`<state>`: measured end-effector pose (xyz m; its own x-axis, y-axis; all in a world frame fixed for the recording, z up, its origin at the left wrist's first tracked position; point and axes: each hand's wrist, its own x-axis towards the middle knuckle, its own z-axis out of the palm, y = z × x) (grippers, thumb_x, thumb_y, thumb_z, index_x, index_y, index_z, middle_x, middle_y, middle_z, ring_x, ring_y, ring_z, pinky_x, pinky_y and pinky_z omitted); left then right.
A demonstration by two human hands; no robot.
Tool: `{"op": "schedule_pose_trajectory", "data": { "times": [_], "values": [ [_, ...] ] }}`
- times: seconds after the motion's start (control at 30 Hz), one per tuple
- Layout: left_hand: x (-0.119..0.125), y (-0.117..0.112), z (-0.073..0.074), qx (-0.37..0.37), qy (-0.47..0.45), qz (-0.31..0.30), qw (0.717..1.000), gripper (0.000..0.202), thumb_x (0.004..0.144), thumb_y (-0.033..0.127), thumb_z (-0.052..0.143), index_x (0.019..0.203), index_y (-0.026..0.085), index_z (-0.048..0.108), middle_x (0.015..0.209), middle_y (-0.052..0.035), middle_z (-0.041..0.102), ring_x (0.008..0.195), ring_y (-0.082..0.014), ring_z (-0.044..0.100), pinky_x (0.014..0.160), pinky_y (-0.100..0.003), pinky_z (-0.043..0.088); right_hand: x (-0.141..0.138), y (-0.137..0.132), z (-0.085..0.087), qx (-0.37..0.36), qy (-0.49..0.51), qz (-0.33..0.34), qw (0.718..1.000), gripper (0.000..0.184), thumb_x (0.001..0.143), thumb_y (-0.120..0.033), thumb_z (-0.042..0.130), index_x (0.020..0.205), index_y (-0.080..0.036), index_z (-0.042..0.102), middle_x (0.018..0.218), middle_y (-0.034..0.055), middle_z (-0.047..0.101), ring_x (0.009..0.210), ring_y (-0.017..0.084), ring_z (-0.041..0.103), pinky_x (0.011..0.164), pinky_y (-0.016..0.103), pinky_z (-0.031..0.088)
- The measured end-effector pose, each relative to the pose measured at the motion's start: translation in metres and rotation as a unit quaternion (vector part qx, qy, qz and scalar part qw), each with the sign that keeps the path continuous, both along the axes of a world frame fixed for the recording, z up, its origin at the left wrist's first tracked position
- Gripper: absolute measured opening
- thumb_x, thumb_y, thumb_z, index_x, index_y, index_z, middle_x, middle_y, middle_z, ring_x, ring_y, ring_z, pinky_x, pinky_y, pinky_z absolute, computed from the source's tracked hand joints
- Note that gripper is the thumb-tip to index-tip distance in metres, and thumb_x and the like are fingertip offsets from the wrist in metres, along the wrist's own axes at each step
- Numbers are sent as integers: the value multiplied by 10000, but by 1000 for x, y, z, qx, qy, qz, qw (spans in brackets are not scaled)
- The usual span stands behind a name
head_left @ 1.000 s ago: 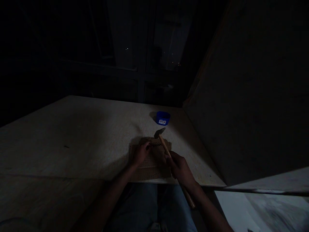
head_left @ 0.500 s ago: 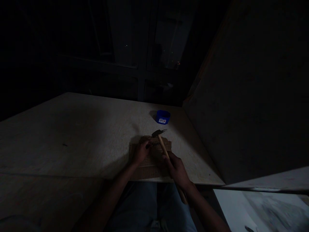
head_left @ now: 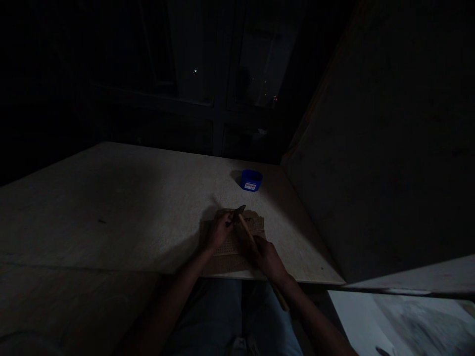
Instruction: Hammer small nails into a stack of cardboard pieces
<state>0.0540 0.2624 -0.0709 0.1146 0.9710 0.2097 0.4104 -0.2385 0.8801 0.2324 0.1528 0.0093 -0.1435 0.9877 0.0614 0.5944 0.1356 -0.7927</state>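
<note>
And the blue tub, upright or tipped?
Upright: the blue tub stands on the table, opening upward, label on its near side. Too dark inside to tell contents.

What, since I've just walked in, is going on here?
A person's right hand grips a hammer, its head close to the left hand. Both hands are over corrugated cardboard on a table; a labelled blue tub stands beyond. Whether the left hand holds anything is too dark to tell.
</note>
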Motion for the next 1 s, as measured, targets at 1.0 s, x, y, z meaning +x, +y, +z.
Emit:
{"op": "schedule_pose_trajectory", "data": {
  "times": [1.0],
  "values": [
    [-80, 5, 32, 162, 142, 31, 976, 537, 799, 56, 537, 1318, 195, 558, 1268, -81, 667, 1223, -210, 584, 1065, -395, 476, -3, -10, -19, -56, 275, -79, 956, 433, 876, -619, 534, 812, -193, 573, 506, -70, 411, 374, 98, 336, 344, 225, 281]
  ]
}}
